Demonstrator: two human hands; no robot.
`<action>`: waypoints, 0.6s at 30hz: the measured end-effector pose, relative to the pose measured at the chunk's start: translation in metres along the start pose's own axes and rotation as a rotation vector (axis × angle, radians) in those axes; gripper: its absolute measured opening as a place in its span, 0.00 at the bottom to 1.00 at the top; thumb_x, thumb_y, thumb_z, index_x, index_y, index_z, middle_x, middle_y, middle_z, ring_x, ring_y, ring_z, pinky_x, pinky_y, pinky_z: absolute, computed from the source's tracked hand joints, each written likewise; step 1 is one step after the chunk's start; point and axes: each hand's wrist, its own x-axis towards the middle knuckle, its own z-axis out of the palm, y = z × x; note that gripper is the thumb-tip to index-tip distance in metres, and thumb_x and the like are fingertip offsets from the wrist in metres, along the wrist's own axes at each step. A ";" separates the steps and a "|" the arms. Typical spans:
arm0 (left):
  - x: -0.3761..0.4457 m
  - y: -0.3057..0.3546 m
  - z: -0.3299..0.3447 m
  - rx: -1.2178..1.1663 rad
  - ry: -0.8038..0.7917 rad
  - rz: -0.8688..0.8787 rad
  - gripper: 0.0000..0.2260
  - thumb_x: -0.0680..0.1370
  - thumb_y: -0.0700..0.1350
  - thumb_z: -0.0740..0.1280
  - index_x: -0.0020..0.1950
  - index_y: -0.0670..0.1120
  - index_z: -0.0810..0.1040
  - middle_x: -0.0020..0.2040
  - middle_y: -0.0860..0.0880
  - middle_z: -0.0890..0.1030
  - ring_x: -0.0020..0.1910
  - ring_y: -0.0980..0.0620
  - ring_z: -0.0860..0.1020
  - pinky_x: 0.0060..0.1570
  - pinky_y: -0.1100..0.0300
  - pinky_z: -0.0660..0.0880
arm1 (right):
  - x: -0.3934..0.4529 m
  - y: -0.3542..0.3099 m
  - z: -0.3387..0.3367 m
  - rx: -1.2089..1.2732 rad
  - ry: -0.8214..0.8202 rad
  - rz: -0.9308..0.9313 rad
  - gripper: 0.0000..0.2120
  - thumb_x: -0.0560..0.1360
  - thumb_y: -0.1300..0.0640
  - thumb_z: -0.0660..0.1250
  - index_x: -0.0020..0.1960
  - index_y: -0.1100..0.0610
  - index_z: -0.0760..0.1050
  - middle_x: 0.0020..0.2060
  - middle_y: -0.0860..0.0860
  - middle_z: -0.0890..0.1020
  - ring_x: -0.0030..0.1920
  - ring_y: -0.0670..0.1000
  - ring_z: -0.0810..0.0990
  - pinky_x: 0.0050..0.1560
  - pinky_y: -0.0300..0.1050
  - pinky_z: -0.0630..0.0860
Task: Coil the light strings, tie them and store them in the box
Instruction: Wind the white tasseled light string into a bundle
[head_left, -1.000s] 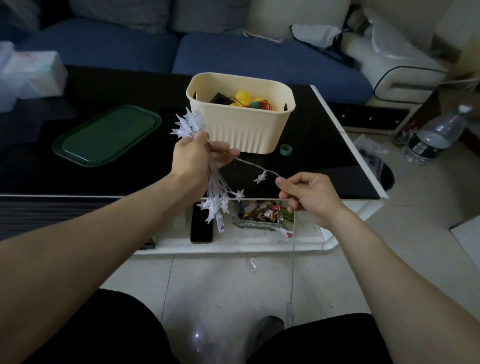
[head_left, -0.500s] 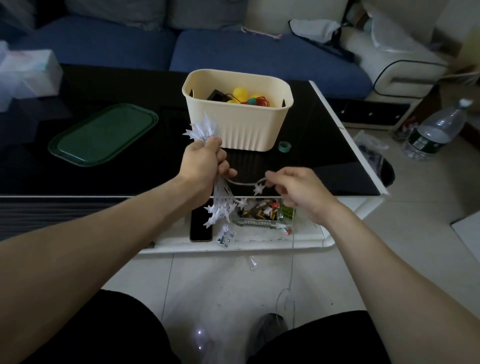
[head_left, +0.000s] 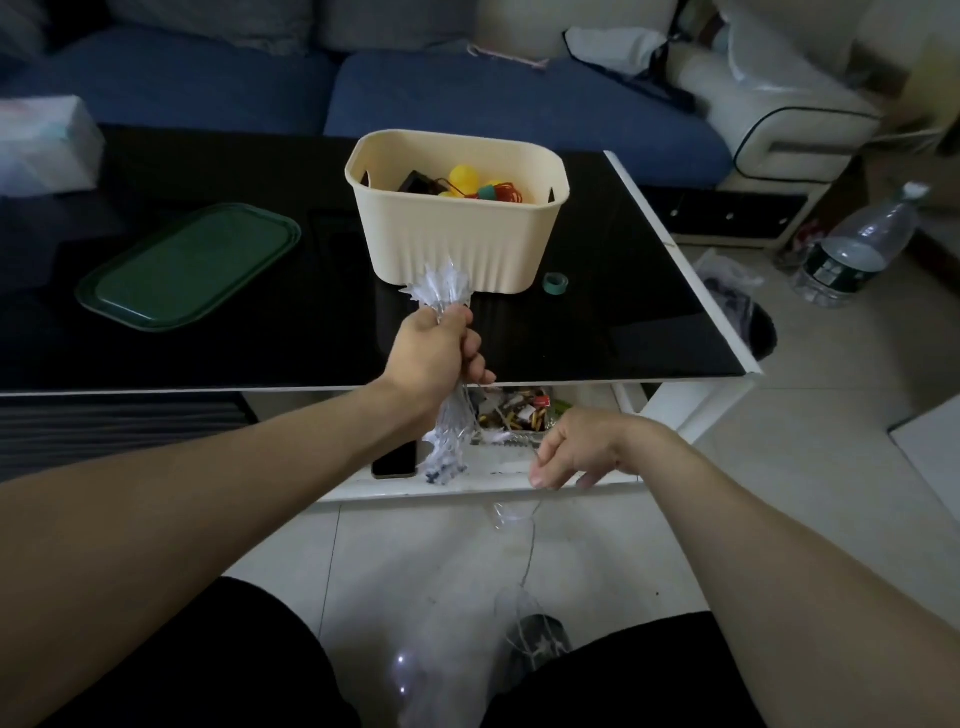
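My left hand (head_left: 436, 358) grips a coiled bundle of the clear star light string (head_left: 440, 285); stars stick out above the fist and hang below it. My right hand (head_left: 576, 447) is lower, below the table edge, pinching the thin wire of the same string. The loose wire (head_left: 531, 551) drops from it to the floor between my knees. The cream ribbed box (head_left: 457, 244) stands on the black table (head_left: 623, 322) just beyond my left hand, with yellow, green and red items inside.
A green lid (head_left: 187, 265) lies on the table's left. A small green tape roll (head_left: 555, 283) sits right of the box. A phone (head_left: 395, 460) and a snack tray (head_left: 519, 410) are on the lower shelf. A water bottle (head_left: 857, 249) stands on the floor at right.
My right hand has dropped down and toward me along the wire, from beside the left hand to below the table edge. The left hand with the bundle stays about where it was.
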 end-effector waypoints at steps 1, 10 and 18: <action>0.001 0.001 0.000 -0.009 0.029 0.012 0.10 0.85 0.42 0.54 0.46 0.43 0.68 0.29 0.49 0.67 0.25 0.51 0.68 0.32 0.53 0.77 | 0.004 0.006 0.003 0.032 -0.003 0.021 0.04 0.74 0.57 0.76 0.48 0.53 0.84 0.47 0.49 0.87 0.50 0.47 0.85 0.54 0.46 0.80; 0.004 0.006 0.004 -0.021 0.074 0.031 0.10 0.85 0.42 0.53 0.45 0.44 0.68 0.30 0.49 0.66 0.24 0.52 0.65 0.29 0.56 0.73 | 0.017 0.046 0.014 0.216 0.133 0.319 0.09 0.81 0.54 0.67 0.51 0.61 0.76 0.39 0.55 0.78 0.36 0.51 0.79 0.41 0.46 0.82; 0.000 0.002 0.011 -0.017 0.029 0.010 0.11 0.85 0.42 0.53 0.44 0.44 0.67 0.29 0.49 0.65 0.24 0.52 0.64 0.29 0.57 0.73 | 0.009 0.055 -0.007 0.745 0.568 0.230 0.16 0.83 0.52 0.64 0.47 0.65 0.78 0.35 0.60 0.82 0.33 0.55 0.83 0.38 0.49 0.84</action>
